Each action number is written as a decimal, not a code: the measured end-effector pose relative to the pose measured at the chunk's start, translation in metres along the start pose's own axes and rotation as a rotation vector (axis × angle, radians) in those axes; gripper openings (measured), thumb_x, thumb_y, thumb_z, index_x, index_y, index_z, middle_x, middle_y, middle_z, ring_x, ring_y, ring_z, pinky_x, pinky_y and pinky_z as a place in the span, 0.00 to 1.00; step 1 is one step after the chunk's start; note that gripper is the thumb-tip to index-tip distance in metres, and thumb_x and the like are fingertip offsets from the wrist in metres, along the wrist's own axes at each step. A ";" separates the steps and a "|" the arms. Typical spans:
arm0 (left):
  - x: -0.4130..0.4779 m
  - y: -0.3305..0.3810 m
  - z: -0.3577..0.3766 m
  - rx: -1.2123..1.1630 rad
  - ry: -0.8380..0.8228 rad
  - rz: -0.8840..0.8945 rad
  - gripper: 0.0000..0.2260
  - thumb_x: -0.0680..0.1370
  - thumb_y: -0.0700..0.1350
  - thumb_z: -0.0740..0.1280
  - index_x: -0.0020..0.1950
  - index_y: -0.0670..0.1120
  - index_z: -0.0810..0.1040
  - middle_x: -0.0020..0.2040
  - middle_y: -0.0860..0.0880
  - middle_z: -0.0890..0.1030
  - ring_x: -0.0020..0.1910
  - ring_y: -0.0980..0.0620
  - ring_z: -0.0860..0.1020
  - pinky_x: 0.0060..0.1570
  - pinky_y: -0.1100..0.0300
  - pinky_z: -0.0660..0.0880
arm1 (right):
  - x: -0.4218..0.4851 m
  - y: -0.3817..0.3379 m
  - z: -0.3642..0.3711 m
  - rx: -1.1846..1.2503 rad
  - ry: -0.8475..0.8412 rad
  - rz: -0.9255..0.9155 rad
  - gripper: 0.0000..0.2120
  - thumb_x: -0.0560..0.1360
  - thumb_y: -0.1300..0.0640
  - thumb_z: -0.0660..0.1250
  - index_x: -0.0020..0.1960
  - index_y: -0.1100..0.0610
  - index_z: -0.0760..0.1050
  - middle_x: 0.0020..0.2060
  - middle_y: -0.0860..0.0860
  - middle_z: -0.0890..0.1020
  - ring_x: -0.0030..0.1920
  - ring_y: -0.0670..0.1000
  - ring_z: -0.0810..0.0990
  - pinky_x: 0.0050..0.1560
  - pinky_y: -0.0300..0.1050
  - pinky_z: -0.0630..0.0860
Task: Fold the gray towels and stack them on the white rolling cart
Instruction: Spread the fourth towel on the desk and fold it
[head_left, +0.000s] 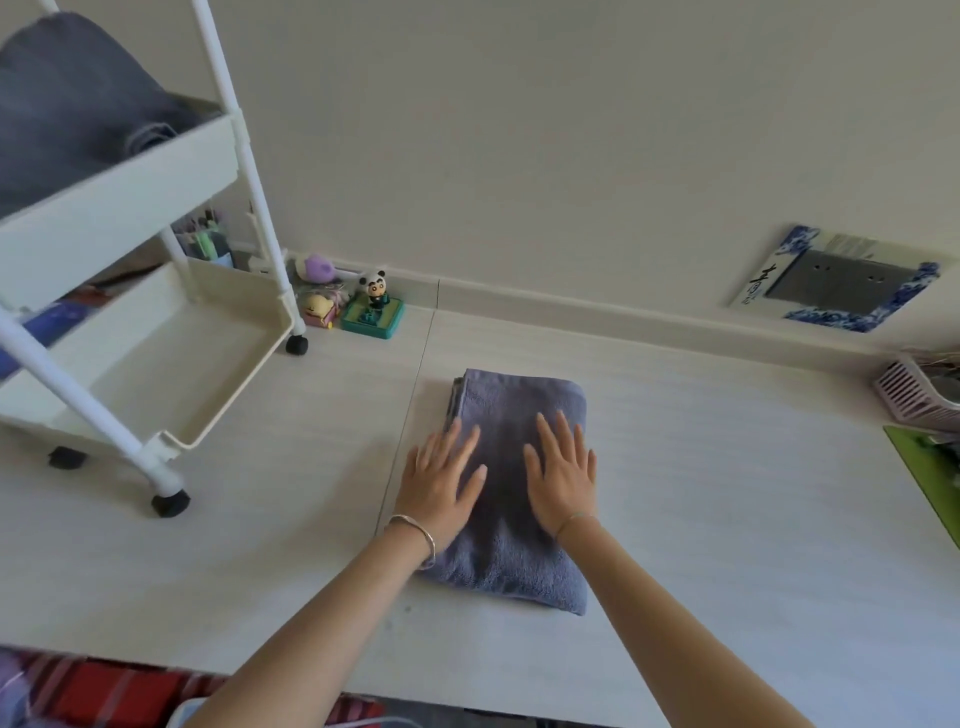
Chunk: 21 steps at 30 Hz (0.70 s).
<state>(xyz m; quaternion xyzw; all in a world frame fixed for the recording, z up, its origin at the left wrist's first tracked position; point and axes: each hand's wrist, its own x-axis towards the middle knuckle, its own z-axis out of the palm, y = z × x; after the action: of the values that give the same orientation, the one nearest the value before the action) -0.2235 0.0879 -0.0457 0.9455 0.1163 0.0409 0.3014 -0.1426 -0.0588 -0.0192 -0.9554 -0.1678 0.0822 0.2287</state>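
A folded gray towel (511, 551) lies on the pale wooden table (727, 493) in the middle of the view. My left hand (441, 486) lies flat on its left side, fingers straight and spread. My right hand (563, 470) presses flat on its right side in the same way. The white rolling cart (119, 192) stands on the table at the left. More gray towels (67, 104) lie piled in its upper tray, partly cut off by the frame edge. The lower tray (171, 358) shows a bare white floor.
Small toy figures (371, 304) and a pen holder (205, 241) sit by the wall behind the cart. A pink basket (917, 397) and a green mat (930, 467) are at the right edge. A wall socket (841, 278) with a blue-patterned frame is above.
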 end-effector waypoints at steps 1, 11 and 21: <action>0.000 -0.002 0.008 0.108 -0.022 0.037 0.40 0.70 0.70 0.29 0.77 0.55 0.50 0.75 0.56 0.43 0.74 0.55 0.41 0.73 0.50 0.45 | -0.003 0.005 0.006 -0.053 -0.069 0.009 0.25 0.82 0.44 0.47 0.77 0.46 0.47 0.77 0.45 0.44 0.76 0.49 0.39 0.74 0.49 0.39; 0.000 -0.015 0.020 0.268 -0.096 -0.083 0.48 0.59 0.71 0.18 0.76 0.54 0.40 0.77 0.54 0.41 0.77 0.48 0.46 0.73 0.51 0.44 | -0.001 0.021 0.024 -0.202 -0.131 -0.025 0.41 0.65 0.31 0.28 0.76 0.40 0.45 0.77 0.45 0.45 0.76 0.50 0.39 0.74 0.54 0.40; 0.029 -0.019 -0.028 0.458 -0.130 -0.103 0.57 0.54 0.70 0.14 0.76 0.57 0.54 0.78 0.51 0.43 0.76 0.47 0.40 0.72 0.47 0.37 | -0.012 0.018 -0.027 -0.290 -0.243 -0.156 0.16 0.78 0.43 0.56 0.50 0.49 0.80 0.48 0.47 0.81 0.52 0.51 0.76 0.61 0.44 0.65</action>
<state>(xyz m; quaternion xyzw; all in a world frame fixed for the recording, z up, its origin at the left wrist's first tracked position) -0.2034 0.1254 -0.0339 0.9826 0.1512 -0.0629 0.0878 -0.1421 -0.0886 -0.0029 -0.9455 -0.2776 0.1541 0.0723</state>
